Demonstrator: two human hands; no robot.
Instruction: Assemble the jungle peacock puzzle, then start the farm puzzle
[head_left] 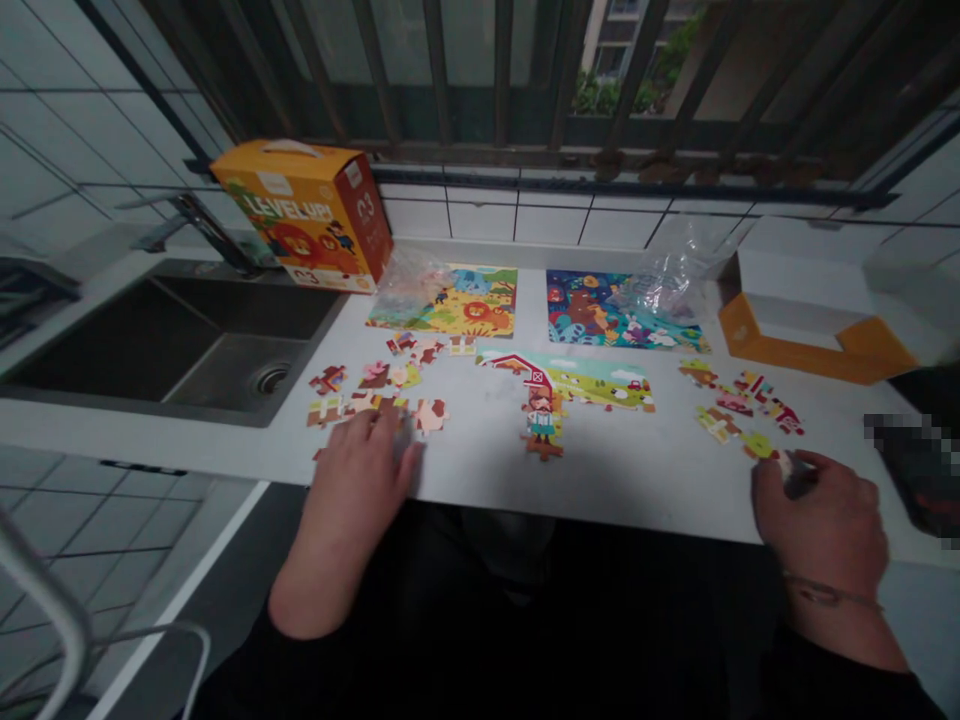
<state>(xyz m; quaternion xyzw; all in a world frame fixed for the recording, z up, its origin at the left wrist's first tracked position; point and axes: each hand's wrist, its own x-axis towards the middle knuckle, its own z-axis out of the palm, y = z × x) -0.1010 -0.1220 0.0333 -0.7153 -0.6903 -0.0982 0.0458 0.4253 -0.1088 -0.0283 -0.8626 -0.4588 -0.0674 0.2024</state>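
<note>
My left hand (361, 470) rests at the left group of loose jigsaw puzzle pieces (375, 374), its thumb apart from the fingers. The fingertips touch pieces there, and part of that group is hidden beneath the hand. At the right, the thumb and fingers of my right hand (825, 515) pinch a puzzle piece (786, 464), mostly covered. Beside it lies a second loose group of pieces (731, 402). Between my hands is a partly joined puzzle (600, 382) with a red barn roof, green fields and a farmer figure (541, 418) extending toward me.
Behind lie a lion picture sheet (480, 305) and a dark-blue animal picture sheet (581, 310), both partly under clear plastic bags. An orange box (300, 215) stands by the sink (172, 400). An open box part (810, 345) and a dark pixelated object (919, 475) are at right.
</note>
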